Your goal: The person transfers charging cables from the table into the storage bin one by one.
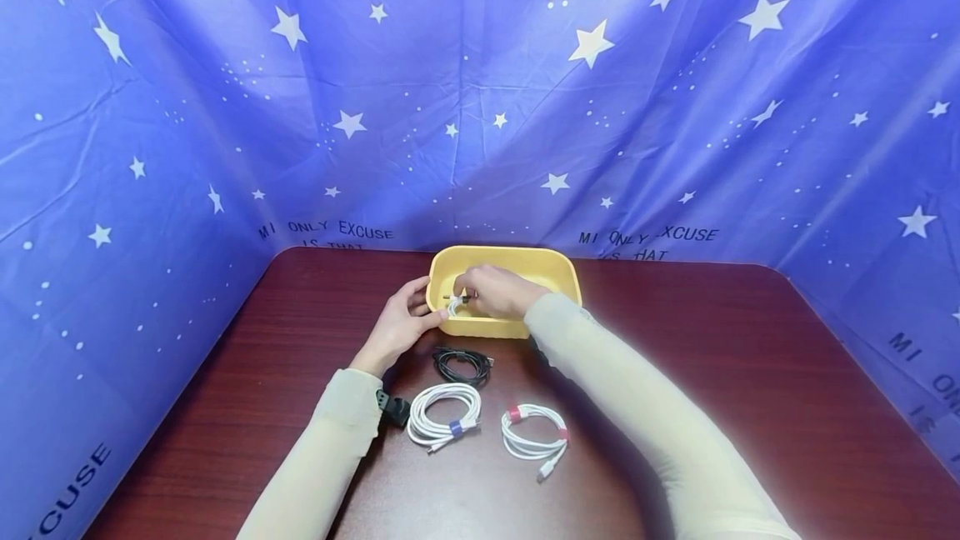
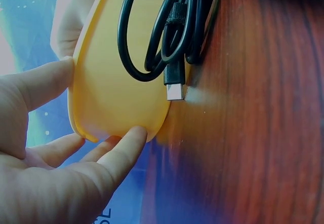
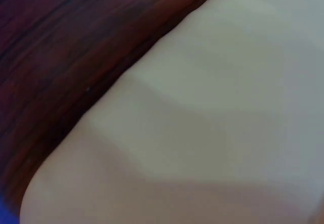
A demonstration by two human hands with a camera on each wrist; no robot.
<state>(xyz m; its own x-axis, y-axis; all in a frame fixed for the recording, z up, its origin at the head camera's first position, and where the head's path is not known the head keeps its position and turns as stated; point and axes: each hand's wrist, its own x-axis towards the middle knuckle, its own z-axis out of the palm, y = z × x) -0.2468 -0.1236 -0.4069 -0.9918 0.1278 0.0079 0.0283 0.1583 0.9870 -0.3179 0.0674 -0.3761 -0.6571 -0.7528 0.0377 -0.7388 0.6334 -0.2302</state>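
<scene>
A yellow plastic tray (image 1: 558,269) stands at the far middle of the dark wooden table (image 1: 712,373). My right hand (image 1: 468,294) reaches into the tray and pinches a small white cable (image 1: 454,304) with a dark end. My left hand (image 1: 422,304) rests against the tray's left corner. In the left wrist view its thumb (image 2: 43,82) and a straight finger (image 2: 124,145) touch the yellow wall (image 2: 111,87). The right wrist view shows only a blurred beige sleeve (image 3: 217,122).
In front of the tray lie a coiled black cable (image 1: 461,363) with a USB plug (image 2: 175,89), a white coil with a blue tie (image 1: 442,415) and a white coil with a red tie (image 1: 534,432). A blue star-printed cloth (image 1: 480,107) walls in the table.
</scene>
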